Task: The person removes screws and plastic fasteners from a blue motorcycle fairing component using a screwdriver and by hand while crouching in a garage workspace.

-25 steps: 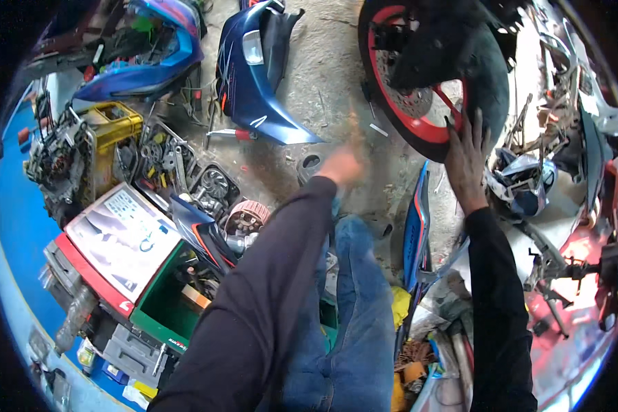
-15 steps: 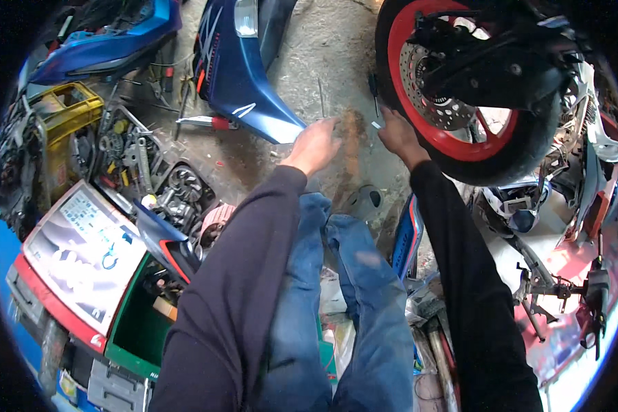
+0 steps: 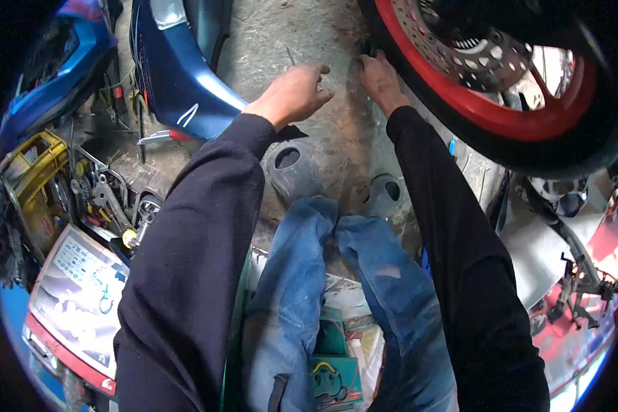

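Note:
My left hand [image 3: 294, 95] hovers over the concrete floor beside the pointed tip of a dark blue fairing panel [image 3: 189, 86]. Its thumb and forefinger are apart, with nothing seen between them. Just beyond it a thin metal rod [image 3: 290, 54] shows, its near end hidden by the hand. My right hand [image 3: 383, 84] is low by the black tyre [image 3: 453, 103] of a red-rimmed wheel, fingers closed. A small dark piece, perhaps a tool handle [image 3: 365, 47], shows at those fingertips; the rest is hidden.
To the left stand a yellow crate [image 3: 36, 161], loose metal parts [image 3: 103, 196] and a red-edged case [image 3: 79, 295]. A brake disc [image 3: 477, 65] sits in the wheel at the upper right. My grey shoes [image 3: 294, 168] are on the floor; a green box [image 3: 335, 378] lies below my legs.
The view has shifted forward and right, so the wheel looks larger. My right hand has reached farther, up to the dark piece on the floor. My left fingers have spread apart.

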A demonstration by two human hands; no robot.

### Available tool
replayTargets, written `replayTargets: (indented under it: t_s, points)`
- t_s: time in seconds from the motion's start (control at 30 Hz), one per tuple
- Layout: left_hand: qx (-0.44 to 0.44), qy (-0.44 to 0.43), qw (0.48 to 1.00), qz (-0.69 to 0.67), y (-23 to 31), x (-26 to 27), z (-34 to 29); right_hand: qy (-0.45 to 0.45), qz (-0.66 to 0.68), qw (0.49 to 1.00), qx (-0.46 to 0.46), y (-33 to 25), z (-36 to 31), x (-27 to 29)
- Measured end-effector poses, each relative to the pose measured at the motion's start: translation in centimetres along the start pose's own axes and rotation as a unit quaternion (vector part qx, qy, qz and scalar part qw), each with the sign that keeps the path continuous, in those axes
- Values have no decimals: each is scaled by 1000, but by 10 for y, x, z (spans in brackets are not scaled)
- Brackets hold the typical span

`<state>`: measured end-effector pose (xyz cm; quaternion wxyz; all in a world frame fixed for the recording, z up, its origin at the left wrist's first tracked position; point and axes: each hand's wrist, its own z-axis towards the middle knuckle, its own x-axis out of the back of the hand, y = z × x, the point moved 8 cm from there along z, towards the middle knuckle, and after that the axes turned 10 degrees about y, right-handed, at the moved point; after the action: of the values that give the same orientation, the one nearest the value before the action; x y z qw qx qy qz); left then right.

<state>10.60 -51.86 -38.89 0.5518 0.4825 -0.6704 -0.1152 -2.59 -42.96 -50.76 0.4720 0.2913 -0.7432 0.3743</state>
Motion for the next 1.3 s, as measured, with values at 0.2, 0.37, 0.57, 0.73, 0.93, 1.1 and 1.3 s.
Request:
replayTargets:
  t_s: [0.2, 0.37, 0.57, 0.73, 0.93, 1.1, 1.3]
  points:
    - [18, -69, 997, -16, 56, -44, -17, 43, 133, 984, -113, 16, -116, 55]
    - [-64, -153, 986, 22, 129, -113, -46, 84, 283, 926, -234, 58, -243, 93]
    - [-102, -274, 954, 65, 234, -212, -47, 156, 303, 843, -416, 170, -350, 124]
    - [-141, -290, 946, 34, 306, -273, -44, 147, 328, 804, -473, 229, -392, 144]
    - [-199, -374, 894, 145, 335, -340, -53, 177, 313, 759, -543, 282, -458, 144]
    - [-21, -354, 923, 150, 269, -418, -49, 39, 255, 824, -504, 292, -524, 66]
    - [215, -219, 951, 28, 204, -441, -18, -43, 372, 804, -462, 276, -510, 57]
